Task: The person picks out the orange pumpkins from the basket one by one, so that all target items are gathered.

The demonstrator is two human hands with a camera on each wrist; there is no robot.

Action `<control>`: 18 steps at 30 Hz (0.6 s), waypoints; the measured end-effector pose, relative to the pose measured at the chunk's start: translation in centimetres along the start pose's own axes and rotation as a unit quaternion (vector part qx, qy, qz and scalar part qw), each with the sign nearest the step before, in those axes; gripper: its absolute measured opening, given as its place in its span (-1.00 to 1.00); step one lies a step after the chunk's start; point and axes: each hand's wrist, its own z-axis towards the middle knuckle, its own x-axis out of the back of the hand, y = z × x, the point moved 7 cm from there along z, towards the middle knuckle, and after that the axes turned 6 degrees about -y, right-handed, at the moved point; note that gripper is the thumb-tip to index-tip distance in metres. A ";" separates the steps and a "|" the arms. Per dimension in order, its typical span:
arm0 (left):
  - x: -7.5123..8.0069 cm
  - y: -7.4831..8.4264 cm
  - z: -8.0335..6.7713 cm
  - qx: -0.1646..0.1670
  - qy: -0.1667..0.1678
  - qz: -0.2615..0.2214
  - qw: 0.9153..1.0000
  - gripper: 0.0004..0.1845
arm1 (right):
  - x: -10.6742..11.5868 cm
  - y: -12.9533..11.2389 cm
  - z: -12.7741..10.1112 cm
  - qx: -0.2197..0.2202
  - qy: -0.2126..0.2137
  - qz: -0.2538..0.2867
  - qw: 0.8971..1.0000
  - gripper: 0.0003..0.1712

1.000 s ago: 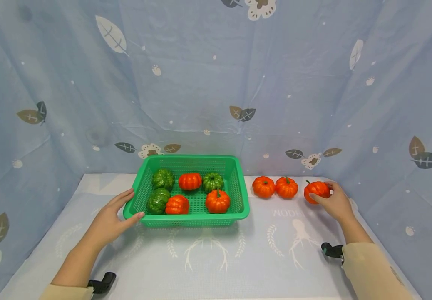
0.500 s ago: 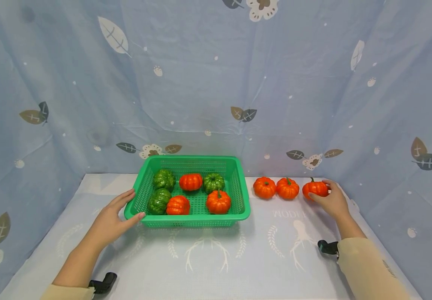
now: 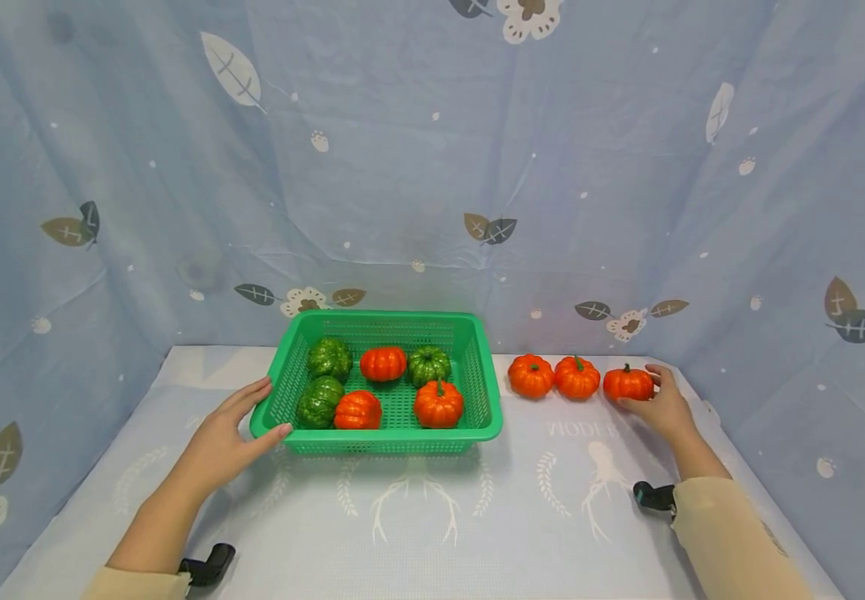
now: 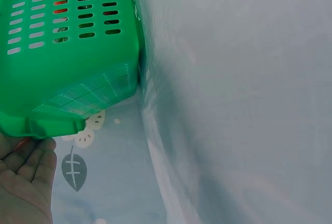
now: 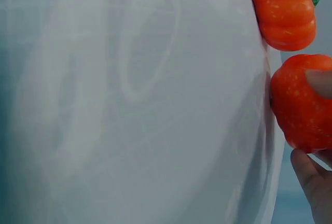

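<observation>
A small orange-red pumpkin [image 3: 627,384] stands upright on the table at the far right, stem up. My right hand [image 3: 661,408] holds it from the right, thumb in front and fingers behind. In the right wrist view the thumb [image 5: 319,82] lies against the pumpkin's skin. My left hand [image 3: 226,442] rests its extended fingers and thumb on the left rim and near corner of a green plastic basket [image 3: 395,435]. Inside the basket lie several pumpkins, some orange-red, like the one at the right [image 3: 438,405], and some green, like the one at the back left [image 3: 330,359].
Left of the held pumpkin, two more orange-red pumpkins sit side by side, one [image 3: 531,377] nearer the basket and another [image 3: 577,378] beside it. A patterned cloth [image 3: 417,533] covers the table. Blue printed curtains [image 3: 387,167] rise behind and at both sides.
My right hand has brought the pumpkin slightly left and down, and it has turned from tilted to upright on the table. The left hand and the basket have stayed put.
</observation>
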 end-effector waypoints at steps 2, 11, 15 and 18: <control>0.0 0.1 0.0 0.001 -0.001 0.000 1.000 -0.09 | 0.0 0.2 -0.2 -0.006 -0.008 -0.009 1.000 0.16; 0.0 0.1 0.0 0.001 -0.004 -0.003 1.000 -0.10 | -0.1 1.2 -0.8 -0.041 -0.004 -0.022 0.999 0.14; 0.0 0.1 0.0 0.002 -0.005 -0.003 1.000 -0.10 | -0.1 1.1 -0.7 -0.037 0.010 -0.018 0.999 0.13; 0.0 0.1 -0.1 0.000 -0.004 -0.004 1.000 -0.09 | -0.1 1.0 -0.6 -0.033 0.017 -0.018 0.999 0.11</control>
